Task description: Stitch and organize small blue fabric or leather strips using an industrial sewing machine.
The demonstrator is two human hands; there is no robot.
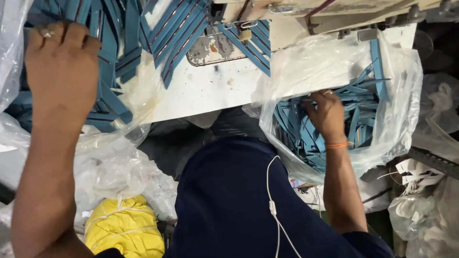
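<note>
While the right hand (327,114) reaches into a clear bag (397,119) hanging off the surface's (205,91) right edge, its fingers are curled among the blue strips (356,112) inside; whether they clamp one I cannot tell. The left hand (60,62) rests on a second strip pile (117,52) at the surface's left end, fingers bent together, pressed down on the strips. More strips (179,28) lie near the far edge. A yellow bundle (125,227) sits below.
</note>
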